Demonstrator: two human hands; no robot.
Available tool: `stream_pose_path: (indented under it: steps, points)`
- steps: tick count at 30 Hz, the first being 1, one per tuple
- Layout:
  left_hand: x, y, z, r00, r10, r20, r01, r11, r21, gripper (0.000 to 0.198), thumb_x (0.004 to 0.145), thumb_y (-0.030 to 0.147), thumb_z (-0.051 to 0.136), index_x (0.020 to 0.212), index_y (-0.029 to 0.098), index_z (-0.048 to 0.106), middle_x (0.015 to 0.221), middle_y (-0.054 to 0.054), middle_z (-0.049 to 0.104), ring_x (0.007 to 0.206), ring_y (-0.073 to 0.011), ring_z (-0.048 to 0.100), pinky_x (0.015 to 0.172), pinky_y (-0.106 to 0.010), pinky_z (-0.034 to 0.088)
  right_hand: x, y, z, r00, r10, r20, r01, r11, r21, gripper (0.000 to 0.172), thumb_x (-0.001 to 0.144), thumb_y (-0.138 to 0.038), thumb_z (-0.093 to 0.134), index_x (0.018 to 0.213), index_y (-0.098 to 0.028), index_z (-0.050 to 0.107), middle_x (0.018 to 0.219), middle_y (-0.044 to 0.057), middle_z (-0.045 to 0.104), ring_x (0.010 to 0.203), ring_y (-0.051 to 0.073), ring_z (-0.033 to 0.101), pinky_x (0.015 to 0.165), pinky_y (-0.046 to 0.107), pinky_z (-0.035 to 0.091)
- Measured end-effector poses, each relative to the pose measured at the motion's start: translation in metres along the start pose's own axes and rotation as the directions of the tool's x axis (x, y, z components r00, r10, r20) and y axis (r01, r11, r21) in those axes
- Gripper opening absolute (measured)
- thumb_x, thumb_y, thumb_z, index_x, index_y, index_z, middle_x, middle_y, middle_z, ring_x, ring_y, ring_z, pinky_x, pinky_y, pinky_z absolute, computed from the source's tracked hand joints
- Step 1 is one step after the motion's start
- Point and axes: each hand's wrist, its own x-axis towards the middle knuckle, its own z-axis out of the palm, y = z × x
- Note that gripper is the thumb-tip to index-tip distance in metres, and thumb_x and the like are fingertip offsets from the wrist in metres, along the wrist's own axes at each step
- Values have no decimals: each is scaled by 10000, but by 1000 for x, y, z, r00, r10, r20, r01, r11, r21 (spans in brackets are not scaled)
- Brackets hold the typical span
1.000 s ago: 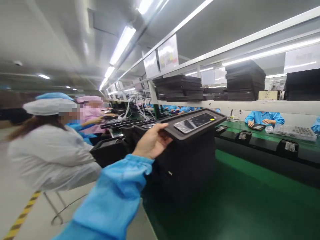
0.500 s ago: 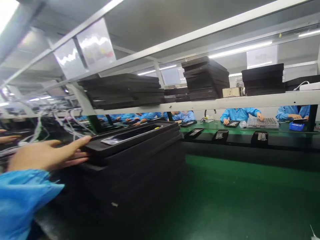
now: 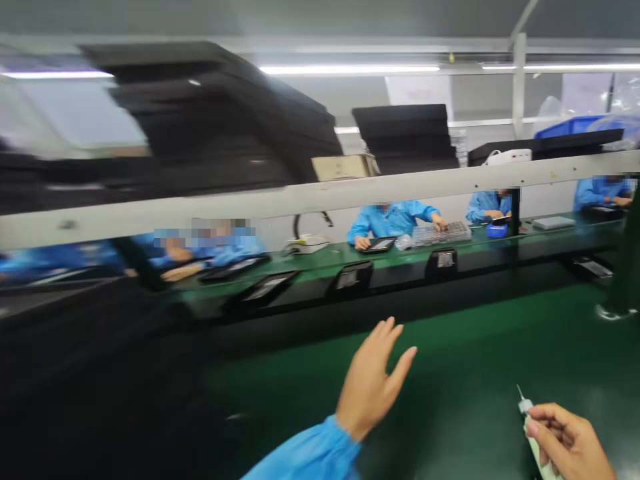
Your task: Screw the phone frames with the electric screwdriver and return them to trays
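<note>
My left hand (image 3: 373, 383), in a blue sleeve, reaches over the green tabletop (image 3: 450, 340) with its fingers stretched out and thumb apart. Nothing is in it. At the lower right, the fingers of my right hand (image 3: 570, 440) are closed around a slim, pale-handled tool (image 3: 537, 443) with a white collar and a thin metal tip pointing up and away; it looks like an electric screwdriver. A tall stack of black trays (image 3: 100, 373) stands left of my left hand, blurred by motion.
Beyond the table, a dark conveyor belt (image 3: 390, 293) carries several black trays with devices. Co-workers in blue (image 3: 390, 223) sit behind it. A white shelf beam (image 3: 250, 197) crosses overhead with stacked black trays (image 3: 215, 113). A green post (image 3: 623, 260) stands at right.
The view has swung right. My left hand has left the edge of the top tray on the stack and moved over the table. My right hand has come into view holding the tool.
</note>
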Motion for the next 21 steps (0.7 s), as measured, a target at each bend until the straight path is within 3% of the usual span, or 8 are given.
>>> stream_pose_path:
  steps: [1, 3, 6, 9, 12, 14, 18, 21]
  points:
    - [5, 13, 38, 979, -80, 188, 84, 996, -17, 515, 915, 436, 423, 1314, 122, 504, 1468, -140, 411, 1382, -249, 345, 1139, -436, 334, 0, -3, -11, 1000, -8, 17, 9, 999, -39, 573, 704, -675, 680, 877, -129, 698, 771, 91, 667, 576, 172, 609, 518, 261, 510]
    - [12, 46, 100, 934, -60, 352, 86, 994, -60, 537, 926, 434, 405, 1343, 104, 481, 1477, -159, 387, 1386, -268, 328, 1113, -450, 364, 0, -7, -36, 1000, -24, 16, 27, 986, -166, 551, 769, -647, 630, 934, -124, 689, 825, 95, 668, 637, 174, 620, 560, 260, 514]
    - [14, 92, 152, 883, 6, 469, 45, 994, -97, 563, 936, 460, 383, 1363, 103, 469, 1487, -171, 361, 1409, -335, 259, 1128, -591, 260, 8, -11, -75, 995, -90, -46, 62, 899, -433, 495, 847, -589, 537, 974, -131, 672, 797, 75, 660, 678, 182, 622, 608, 278, 512]
    - [15, 114, 164, 856, 69, 513, -10, 993, -117, 616, 930, 500, 379, 1408, 113, 422, 1533, -146, 275, 1438, -380, 126, 1140, -650, 101, 36, -13, -110, 985, -157, -65, 54, 654, -755, 406, 902, -464, 482, 1047, -126, 654, 846, 74, 677, 745, 190, 642, 682, 297, 525]
    - [18, 114, 162, 825, 81, 559, -55, 997, -63, 639, 937, 525, 335, 1443, 136, 368, 1553, -115, 231, 1445, -364, 115, 1148, -624, 120, 90, -18, -137, 984, -179, -11, 31, 228, -973, 367, 945, -323, 458, 1207, -106, 598, 1097, 117, 660, 982, 212, 634, 868, 316, 513]
    - [20, 111, 161, 808, 67, 586, -84, 996, 2, 644, 940, 537, 296, 1458, 156, 337, 1560, -94, 209, 1448, -353, 118, 1143, -624, 148, 136, -23, -150, 984, -174, 29, 38, 51, -998, 356, 954, -250, 458, 1256, -101, 571, 1270, 142, 578, 1163, 230, 550, 989, 322, 447]
    - [22, 107, 165, 799, 55, 599, -92, 995, 31, 648, 937, 555, 262, 1468, 186, 302, 1560, -69, 193, 1452, -333, 110, 1141, -637, 155, 232, -32, -170, 988, -151, 10, -1, -72, -997, 290, 894, -77, 483, 1141, -104, 633, 1279, 159, 555, 1193, 232, 508, 1026, 318, 383]
    - [20, 102, 170, 801, 55, 597, -65, 998, -4, 660, 928, 586, 251, 1470, 209, 276, 1557, -51, 180, 1452, -329, 98, 1138, -657, 141, 288, -34, -183, 970, -196, -147, -176, -143, -974, 294, 840, -13, 495, 1097, -62, 629, 1186, 223, 570, 1149, 300, 510, 995, 442, 366]
